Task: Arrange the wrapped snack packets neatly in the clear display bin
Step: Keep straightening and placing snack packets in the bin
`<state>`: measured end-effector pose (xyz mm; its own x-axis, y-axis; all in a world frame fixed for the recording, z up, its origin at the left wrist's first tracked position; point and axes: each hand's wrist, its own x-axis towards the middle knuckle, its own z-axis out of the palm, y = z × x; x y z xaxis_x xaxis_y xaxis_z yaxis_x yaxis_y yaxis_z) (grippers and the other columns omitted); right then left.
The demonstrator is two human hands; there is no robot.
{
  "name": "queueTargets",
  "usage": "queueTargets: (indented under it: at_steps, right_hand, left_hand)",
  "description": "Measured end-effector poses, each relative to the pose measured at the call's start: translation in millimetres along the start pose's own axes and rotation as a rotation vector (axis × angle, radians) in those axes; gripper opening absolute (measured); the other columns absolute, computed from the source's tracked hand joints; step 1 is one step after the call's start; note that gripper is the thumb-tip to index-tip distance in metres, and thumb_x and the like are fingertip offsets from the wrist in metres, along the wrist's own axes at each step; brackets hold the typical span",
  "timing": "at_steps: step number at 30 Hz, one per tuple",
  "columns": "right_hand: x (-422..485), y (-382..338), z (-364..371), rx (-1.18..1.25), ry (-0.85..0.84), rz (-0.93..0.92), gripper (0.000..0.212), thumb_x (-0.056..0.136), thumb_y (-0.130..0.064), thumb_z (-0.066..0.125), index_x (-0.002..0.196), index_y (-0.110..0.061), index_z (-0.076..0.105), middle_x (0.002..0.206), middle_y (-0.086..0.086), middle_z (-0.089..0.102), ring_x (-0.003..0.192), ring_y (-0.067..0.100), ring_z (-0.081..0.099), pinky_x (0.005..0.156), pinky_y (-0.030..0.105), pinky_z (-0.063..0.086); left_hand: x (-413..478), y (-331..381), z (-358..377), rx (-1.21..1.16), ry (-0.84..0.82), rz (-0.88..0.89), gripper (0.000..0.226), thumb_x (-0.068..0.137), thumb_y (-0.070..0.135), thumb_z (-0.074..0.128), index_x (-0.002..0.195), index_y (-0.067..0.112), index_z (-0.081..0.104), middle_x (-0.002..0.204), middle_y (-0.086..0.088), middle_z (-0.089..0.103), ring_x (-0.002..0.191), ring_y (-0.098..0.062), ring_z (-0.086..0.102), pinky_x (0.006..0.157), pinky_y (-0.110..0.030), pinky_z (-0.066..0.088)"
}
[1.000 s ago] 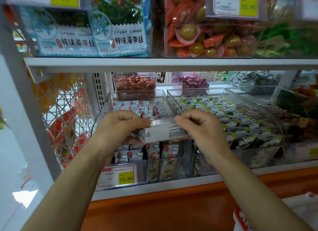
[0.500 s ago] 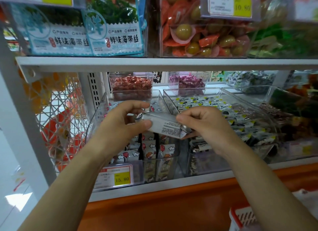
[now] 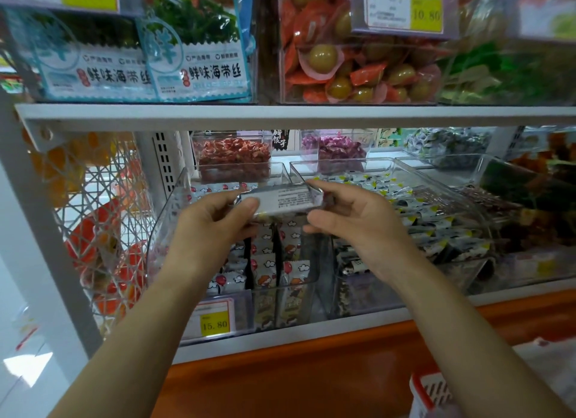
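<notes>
head view: one packet is held level just above the left clear bin. the left hand has its grip pinched on the left end, the right hand curled over the right end. placing step, i judge: next turn it upright and slot it into the standing rows.

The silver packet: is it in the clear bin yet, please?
Out: the left hand and right hand hold the silver packet above the clear bin.
</notes>
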<state>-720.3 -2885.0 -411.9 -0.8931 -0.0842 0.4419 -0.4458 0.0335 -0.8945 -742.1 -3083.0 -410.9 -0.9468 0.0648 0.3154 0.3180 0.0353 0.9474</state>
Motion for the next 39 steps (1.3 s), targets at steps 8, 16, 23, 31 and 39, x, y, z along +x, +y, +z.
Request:
queueTargets:
  at_steps: [8, 16, 23, 31, 39]
  right_hand:
    - [4.7, -7.6, -3.4, -0.553, 0.231, -0.129, 0.023, 0.082, -0.024, 0.069, 0.104, -0.016, 0.065, 0.091, -0.002, 0.066, 0.081, 0.013, 0.063, 0.070, 0.029, 0.051]
    - [8.4, 1.0, 22.5, -1.144, -0.037, -0.221, 0.038, 0.079, -0.041, 0.069, 0.108, -0.017, 0.067, 0.107, -0.004, 0.062, 0.106, 0.014, 0.043, 0.084, 0.027, 0.030]
    - [10.1, 9.4, 20.5, -1.363, -0.409, -0.104, 0.037, 0.095, -0.032, 0.041, 0.069, -0.022, 0.066, 0.107, -0.009, 0.065, 0.133, 0.008, 0.025, 0.115, 0.035, -0.009]
    - [40.6, -8.0, 14.8, -1.207, -0.309, -0.107, 0.024, 0.087, -0.016, 0.053, 0.102, -0.018, 0.071, 0.100, -0.003, 0.063, 0.101, 0.009, 0.044, 0.088, 0.028, 0.037]
    - [62.3, 10.9, 39.4, -1.609, -0.351, -0.129, 0.013, 0.084, -0.023, 0.065, 0.095, -0.020, 0.071, 0.093, 0.001, 0.053, 0.113, 0.022, 0.037, 0.093, 0.037, 0.029]
  left_hand:
    - [3.8, -20.1, 1.3, 0.802, -0.210, 0.214, 0.038, 0.098, 0.036, 0.033, 0.121, 0.018, 0.057, 0.118, -0.002, 0.061, 0.110, -0.019, 0.049, 0.083, -0.022, 0.035]
    - [3.8, -40.8, -2.0, 1.232, -0.423, 0.135, 0.048, 0.099, 0.046, 0.014, 0.146, 0.040, 0.020, 0.157, 0.010, 0.012, 0.145, -0.012, -0.001, 0.116, -0.045, -0.002]
    - [5.2, -42.6, -4.9, 1.170, -0.411, 0.140, 0.046, 0.099, 0.046, 0.017, 0.144, 0.040, 0.024, 0.156, 0.012, 0.015, 0.145, -0.012, 0.003, 0.116, -0.043, 0.002]
    - [7.8, -38.1, -4.4, 1.119, -0.395, 0.137, 0.046, 0.099, 0.043, 0.020, 0.143, 0.035, 0.031, 0.155, 0.007, 0.022, 0.144, -0.016, 0.010, 0.117, -0.044, 0.008]
    - [9.7, -36.4, -4.6, 1.117, -0.372, 0.202, 0.044, 0.100, 0.039, 0.024, 0.139, 0.030, 0.039, 0.150, 0.004, 0.032, 0.140, -0.019, 0.020, 0.114, -0.042, 0.016]
